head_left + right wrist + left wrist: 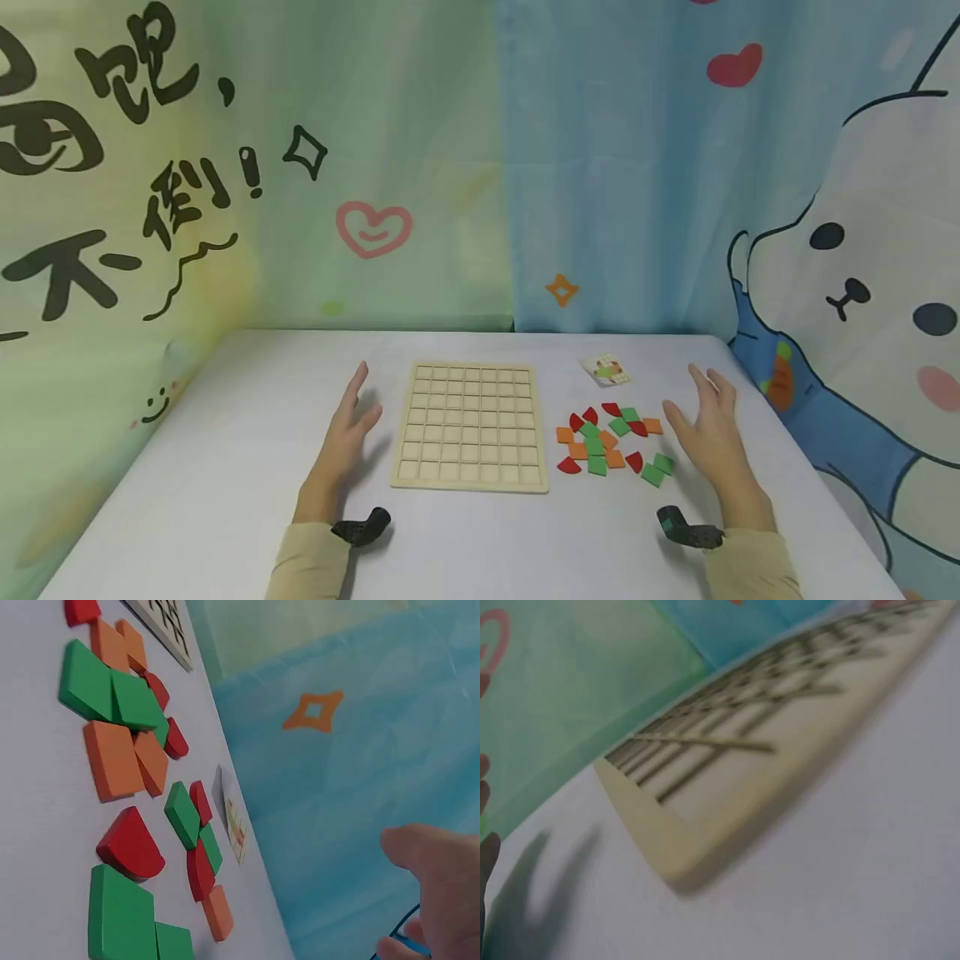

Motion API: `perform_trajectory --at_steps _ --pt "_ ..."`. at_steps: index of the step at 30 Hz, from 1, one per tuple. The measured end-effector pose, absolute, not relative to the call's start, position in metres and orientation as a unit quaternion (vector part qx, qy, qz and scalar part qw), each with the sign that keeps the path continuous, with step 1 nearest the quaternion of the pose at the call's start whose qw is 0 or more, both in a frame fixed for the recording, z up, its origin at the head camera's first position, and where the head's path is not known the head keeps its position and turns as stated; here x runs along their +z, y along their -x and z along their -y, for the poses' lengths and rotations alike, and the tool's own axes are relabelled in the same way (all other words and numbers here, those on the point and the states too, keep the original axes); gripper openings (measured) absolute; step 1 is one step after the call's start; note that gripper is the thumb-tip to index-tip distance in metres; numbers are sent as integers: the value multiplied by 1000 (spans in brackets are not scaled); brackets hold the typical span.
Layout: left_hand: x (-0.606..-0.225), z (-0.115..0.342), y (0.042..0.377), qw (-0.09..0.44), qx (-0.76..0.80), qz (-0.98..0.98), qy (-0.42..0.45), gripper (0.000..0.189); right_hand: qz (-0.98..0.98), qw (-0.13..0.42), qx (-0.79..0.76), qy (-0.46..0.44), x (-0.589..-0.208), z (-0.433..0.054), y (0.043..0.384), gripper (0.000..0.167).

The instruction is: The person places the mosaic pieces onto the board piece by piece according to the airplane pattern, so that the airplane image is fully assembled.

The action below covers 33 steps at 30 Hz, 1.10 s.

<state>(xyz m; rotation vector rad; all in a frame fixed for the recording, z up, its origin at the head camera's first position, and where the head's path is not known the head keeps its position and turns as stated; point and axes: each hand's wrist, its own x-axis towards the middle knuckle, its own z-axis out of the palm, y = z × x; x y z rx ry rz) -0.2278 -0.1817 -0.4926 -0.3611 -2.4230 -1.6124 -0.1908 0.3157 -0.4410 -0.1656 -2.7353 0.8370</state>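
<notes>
A square wooden grid board (469, 427) lies flat on the white table, its small square cells bare. Left of it, my left hand (347, 442) hovers with fingers spread and holds nothing; in the left wrist view the board's near corner (676, 855) shows close by. To the board's right lie loose flat pieces: green squares (594, 446), orange squares (577, 451) and red quarter-round pieces (569, 466). Beyond them on the right is my right hand (708, 429), fingers apart with nothing in them. The right wrist view shows a red piece (131, 844) beside a green one (120, 911).
A small printed card (606, 369) lies behind the pieces, near the table's far edge. Each wrist wears a black camera mount (363, 527). A printed curtain (390, 167) hangs right behind the white table (480, 550).
</notes>
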Motion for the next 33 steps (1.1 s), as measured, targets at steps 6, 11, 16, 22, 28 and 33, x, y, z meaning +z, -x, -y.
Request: perform_trajectory --at_steps 6,11,16,22,28,33 --pt "-477 170 222 92 -579 800 127 68 939 81 325 78 -457 -322 207 64" --pt "-496 169 229 77 -548 826 108 68 932 18 346 103 -477 -324 213 63" --pt "-507 169 236 71 -493 858 127 68 926 -17 360 110 -492 -328 214 71" --pt "-507 168 237 83 -456 872 157 68 921 -29 374 105 -494 -328 215 75" --pt "-510 169 237 92 -406 892 174 73 929 -45 358 89 -490 -323 218 68" --pt "-510 167 236 99 -365 908 179 76 926 -64 361 84 -488 -323 220 65"
